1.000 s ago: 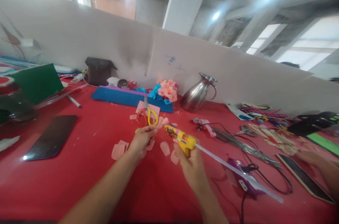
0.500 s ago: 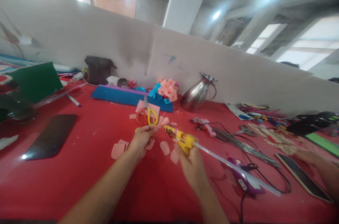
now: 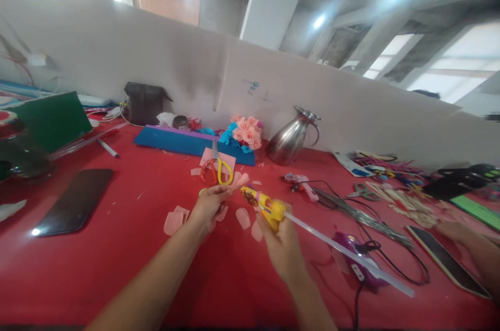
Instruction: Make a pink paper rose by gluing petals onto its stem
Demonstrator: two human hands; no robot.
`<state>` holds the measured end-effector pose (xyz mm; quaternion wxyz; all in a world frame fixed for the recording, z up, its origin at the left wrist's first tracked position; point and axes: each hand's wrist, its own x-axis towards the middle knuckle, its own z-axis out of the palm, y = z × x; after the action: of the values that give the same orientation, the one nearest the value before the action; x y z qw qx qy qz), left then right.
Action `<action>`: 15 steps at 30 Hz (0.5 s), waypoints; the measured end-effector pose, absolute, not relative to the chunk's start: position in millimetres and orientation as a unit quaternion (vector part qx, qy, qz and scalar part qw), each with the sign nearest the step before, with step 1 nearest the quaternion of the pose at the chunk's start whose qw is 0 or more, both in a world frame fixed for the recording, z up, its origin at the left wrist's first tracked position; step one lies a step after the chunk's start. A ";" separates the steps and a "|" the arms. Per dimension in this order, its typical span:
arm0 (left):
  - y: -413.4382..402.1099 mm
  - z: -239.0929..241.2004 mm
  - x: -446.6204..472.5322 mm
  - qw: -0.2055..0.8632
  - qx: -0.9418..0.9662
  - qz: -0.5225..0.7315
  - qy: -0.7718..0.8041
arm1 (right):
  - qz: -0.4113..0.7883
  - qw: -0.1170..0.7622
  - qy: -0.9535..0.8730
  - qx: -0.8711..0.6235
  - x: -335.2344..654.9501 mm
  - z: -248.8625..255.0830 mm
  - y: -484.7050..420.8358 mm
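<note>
My right hand (image 3: 284, 242) grips a yellow hot glue gun (image 3: 261, 201), with a long clear glue stick (image 3: 344, 252) sticking out of its back. The nozzle points at the fingertips of my left hand (image 3: 211, 207), which are pinched together on something too small to make out. Pink paper petals (image 3: 241, 180) show right beside those fingertips; whether they are held is unclear. More cut petals (image 3: 242, 218) lie between my hands, and others (image 3: 175, 220) to the left. Scissors (image 3: 217, 167) with red and yellow handles rest on pink paper just beyond.
Pink and blue paper flowers (image 3: 247, 134) sit on a blue sheet (image 3: 175, 142). Behind are a steel jug (image 3: 291, 137) and a partition. A phone (image 3: 74, 200) lies left; wires (image 3: 363, 216), a purple box (image 3: 359, 260) and another person's hand (image 3: 455, 234) are right.
The glue gun has shifted very slightly to the left and down in my right hand. My left hand stays in place.
</note>
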<state>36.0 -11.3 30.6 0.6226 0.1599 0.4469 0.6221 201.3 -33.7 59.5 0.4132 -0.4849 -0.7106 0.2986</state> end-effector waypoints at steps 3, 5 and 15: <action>-12.0 31.5 36.2 0.627 0.165 0.621 0.441 | 0.287 0.417 -0.712 -0.487 201.9 58.8 -33.1; -12.4 32.2 36.2 0.627 0.161 0.619 0.445 | 0.265 0.427 -0.713 -0.489 202.6 58.3 -32.1; -10.6 27.3 34.9 0.629 0.164 0.627 0.430 | 0.292 0.409 -0.720 -0.479 200.6 56.2 -37.7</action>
<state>34.9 -10.6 27.3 0.6287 0.1638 0.4305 0.6265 200.6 -37.7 56.2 0.4092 -0.4790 -0.7197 0.2919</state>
